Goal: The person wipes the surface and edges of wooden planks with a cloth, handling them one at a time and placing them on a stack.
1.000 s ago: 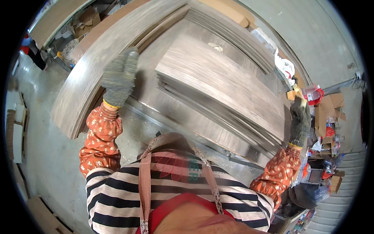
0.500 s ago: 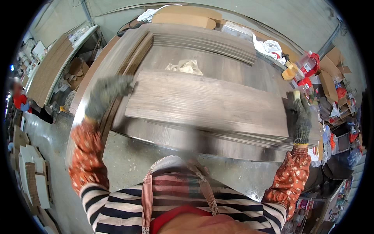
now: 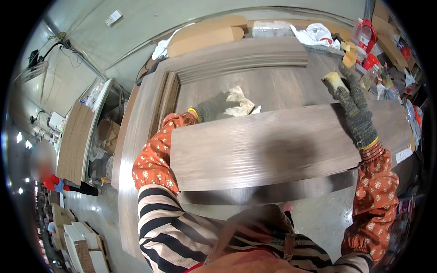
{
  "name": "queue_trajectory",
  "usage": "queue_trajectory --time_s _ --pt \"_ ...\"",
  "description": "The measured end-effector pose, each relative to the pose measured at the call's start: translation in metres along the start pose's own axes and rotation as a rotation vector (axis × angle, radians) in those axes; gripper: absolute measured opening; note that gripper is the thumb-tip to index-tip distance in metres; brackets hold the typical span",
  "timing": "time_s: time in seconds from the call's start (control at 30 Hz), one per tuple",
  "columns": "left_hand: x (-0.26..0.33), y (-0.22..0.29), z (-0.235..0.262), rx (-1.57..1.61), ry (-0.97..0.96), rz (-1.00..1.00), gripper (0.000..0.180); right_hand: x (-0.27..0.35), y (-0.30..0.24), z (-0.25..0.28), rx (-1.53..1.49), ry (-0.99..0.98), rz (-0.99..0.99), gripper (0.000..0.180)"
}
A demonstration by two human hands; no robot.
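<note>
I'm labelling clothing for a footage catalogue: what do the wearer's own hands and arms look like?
The left hand and right hand wear dark grey-green, mottled knit gloves with yellow edging at the wrist. Orange-red oversleeves with small pale flower prints and gathered, ribbed cuffs cover the forearms. Above them shows a top with dark and cream stripes.

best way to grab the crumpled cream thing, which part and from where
Probably pinch the folds of the crumpled cream thing, coming from above and the left: its creases offer something to grip, the near board runs close along its near side, and the left hand is at its left.
</note>
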State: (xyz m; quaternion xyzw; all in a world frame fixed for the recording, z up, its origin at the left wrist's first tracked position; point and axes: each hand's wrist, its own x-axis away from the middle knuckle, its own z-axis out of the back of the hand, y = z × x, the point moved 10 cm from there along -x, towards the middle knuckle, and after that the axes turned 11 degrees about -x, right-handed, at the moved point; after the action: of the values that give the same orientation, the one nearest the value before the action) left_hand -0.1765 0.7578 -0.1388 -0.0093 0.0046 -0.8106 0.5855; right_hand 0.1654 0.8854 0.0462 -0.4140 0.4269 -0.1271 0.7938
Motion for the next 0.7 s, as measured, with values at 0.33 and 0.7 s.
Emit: queue_trajectory --time_s 0.33,0.7 --pt "0.128 -0.072 0.092 -0.123 0.630 0.545 0.029 0.003 -0.002 0.000 0.205 -0.081 0.069 0.047" --pt "0.150 0.268 0.247 -0.169 1.029 0.606 0.058 0.024 -0.021 -0.022 0.655 -0.187 0.523 0.036"
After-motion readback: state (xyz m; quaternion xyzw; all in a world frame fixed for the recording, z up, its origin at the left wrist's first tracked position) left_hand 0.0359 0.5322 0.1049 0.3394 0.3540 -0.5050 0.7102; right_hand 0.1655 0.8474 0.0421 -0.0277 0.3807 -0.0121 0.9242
